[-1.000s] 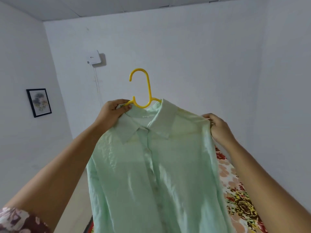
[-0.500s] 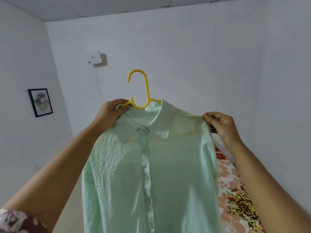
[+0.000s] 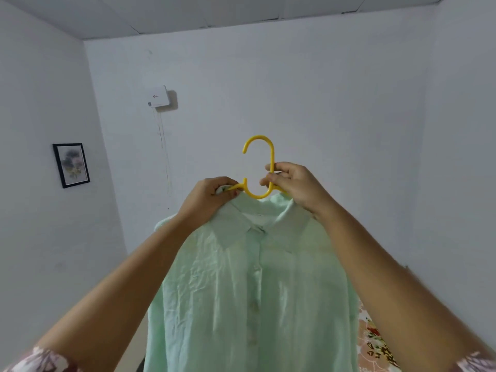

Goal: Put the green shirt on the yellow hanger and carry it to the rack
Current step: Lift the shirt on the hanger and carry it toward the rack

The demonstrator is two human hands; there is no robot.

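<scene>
The green shirt hung on the yellow hanger, held up in mid-air before a white wall, its buttoned front facing the camera and its collar spread just under the hanger's neck. Only the hook and the looped neck of the hanger showed above the collar; its shoulders were hidden inside the cloth.

The right grip was closed on the hanger's stem just below the hook, thumb and fingertips pinching the yellow plastic, directly above the right side of the collar. The left grip was closed too, pinching the left arm of the hanger where it came out of the loop, together with a fold of green cloth at the shirt's left shoulder. The two grips sat close together, one on each side of the neck loop, with the shirt hanging between the forearms.

A floral sleeve showed at the lower left edge. Behind, a white box with a thin cable was on the wall, a framed picture hung on the left wall, and a bed with a flowered sheet lay low on the right.
</scene>
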